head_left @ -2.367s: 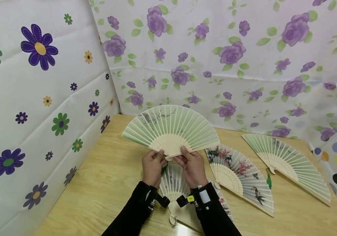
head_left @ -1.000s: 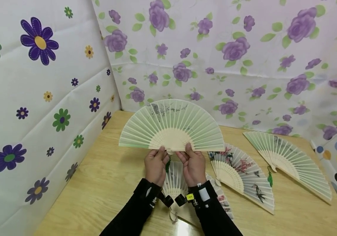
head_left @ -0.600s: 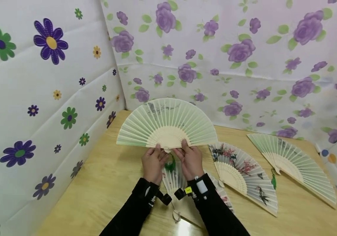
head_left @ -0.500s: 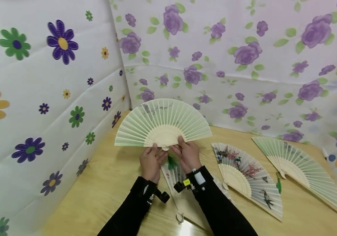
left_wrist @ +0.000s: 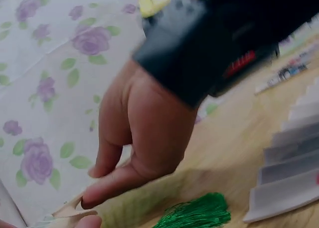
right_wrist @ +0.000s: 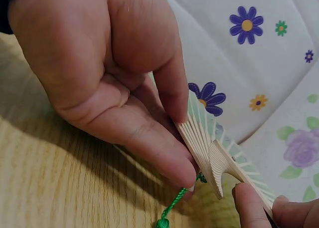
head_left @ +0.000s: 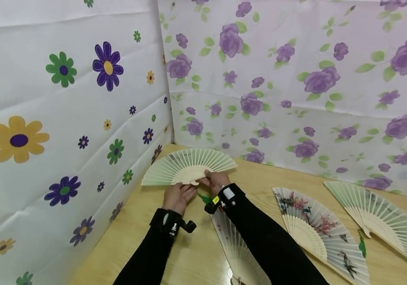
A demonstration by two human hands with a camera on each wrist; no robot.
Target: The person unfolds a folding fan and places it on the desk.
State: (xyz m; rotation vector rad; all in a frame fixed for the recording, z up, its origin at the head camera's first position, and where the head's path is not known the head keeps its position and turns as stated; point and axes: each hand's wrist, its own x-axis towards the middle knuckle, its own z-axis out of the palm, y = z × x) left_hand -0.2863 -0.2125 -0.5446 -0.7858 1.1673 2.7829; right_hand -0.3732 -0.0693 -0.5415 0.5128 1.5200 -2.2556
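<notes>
A pale green folding fan [head_left: 189, 168], spread wide, is held low over the back left of the table; whether it touches the wood I cannot tell. My left hand [head_left: 176, 198] pinches its left lower edge between thumb and fingers, also plain in the right wrist view, where the left hand [right_wrist: 114, 73] looms large. The right hand [head_left: 218, 181] grips the right side of the fan's ribs; in the left wrist view this right hand [left_wrist: 149, 133] reaches down to the ribs. From the pivot hangs a green tassel [left_wrist: 199, 211].
A white folding fan [head_left: 237, 249] lies partly under the right sleeve. Further right lie a flower-and-bird fan [head_left: 317, 229] and another pale green fan [head_left: 385, 221], both spread open. Flowered cloth walls [head_left: 278, 79] border the wooden table [head_left: 196, 253] at the back and left.
Both hands have carried the green fan leftward and lowered it toward the back left corner of the table. The head view has swung left, and the other fans lie where they were.
</notes>
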